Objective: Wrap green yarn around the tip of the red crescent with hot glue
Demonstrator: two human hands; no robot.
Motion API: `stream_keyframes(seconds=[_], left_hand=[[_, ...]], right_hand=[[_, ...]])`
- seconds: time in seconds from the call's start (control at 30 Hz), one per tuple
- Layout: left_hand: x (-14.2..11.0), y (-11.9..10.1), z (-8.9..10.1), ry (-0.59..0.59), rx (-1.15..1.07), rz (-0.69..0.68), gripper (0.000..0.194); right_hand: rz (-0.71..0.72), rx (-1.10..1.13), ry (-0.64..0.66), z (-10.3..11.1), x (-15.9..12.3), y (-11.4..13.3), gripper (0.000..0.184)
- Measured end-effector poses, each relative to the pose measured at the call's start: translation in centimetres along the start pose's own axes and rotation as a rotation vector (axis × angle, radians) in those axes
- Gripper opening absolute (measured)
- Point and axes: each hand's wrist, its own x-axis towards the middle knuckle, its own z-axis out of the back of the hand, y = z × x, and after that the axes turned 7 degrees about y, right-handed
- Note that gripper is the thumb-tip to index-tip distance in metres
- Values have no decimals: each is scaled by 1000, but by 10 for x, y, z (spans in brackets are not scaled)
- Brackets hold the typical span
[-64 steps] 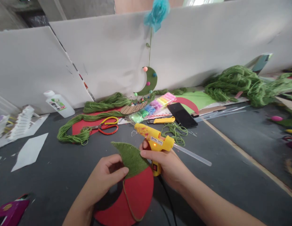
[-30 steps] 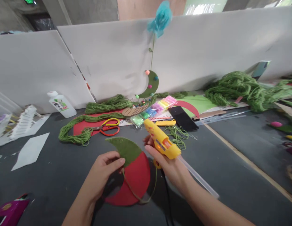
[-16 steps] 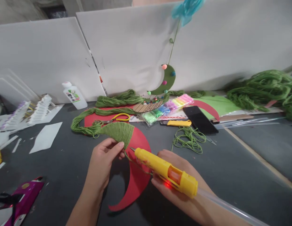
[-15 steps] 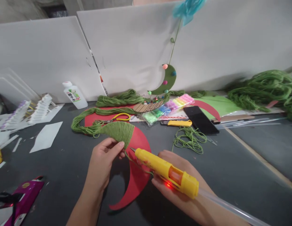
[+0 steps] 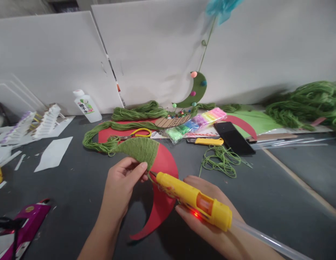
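My left hand pinches a red paper crescent at the part wound with green yarn, holding it just above the dark table. My right hand is closed round a yellow hot glue gun with its red lamp lit. The gun's nozzle points left and touches the crescent at the edge of the yarn wrap, close to my left thumb. A clear glue stick sticks out of the gun's back toward the lower right.
Behind lie yellow-handled scissors, skeins of green yarn, a white glue bottle, a bag of coloured clay, a yellow utility knife, a black phone, a loose yarn tangle. White boards wall the back. A purple object lies lower left.
I turned the glue gun from pointing up and away to lying level, nozzle brought to the crescent. My left hand turned the crescent, its yarn-wrapped tip now pointing left.
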Motion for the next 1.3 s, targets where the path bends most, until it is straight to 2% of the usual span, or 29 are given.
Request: stream_keyframes(seconds=[0.17, 0.43, 0.6, 1.03, 1.3], left_hand=[[0, 0, -1, -3, 3, 6, 13], [-3, -1, 0, -1, 25, -12, 11], [-2, 0, -1, 3, 14, -10, 11], [-1, 2, -1, 14, -47, 14, 11], [0, 2, -1, 8, -54, 47, 14]], right_hand=[[-8, 31, -8, 0, 0, -1, 18], [85, 55, -96, -5, 0, -8, 18], [64, 35, -87, -6, -1, -10, 13], [49, 20, -38, -3, -1, -5, 17], [-3, 58, -52, -5, -2, -8, 17]])
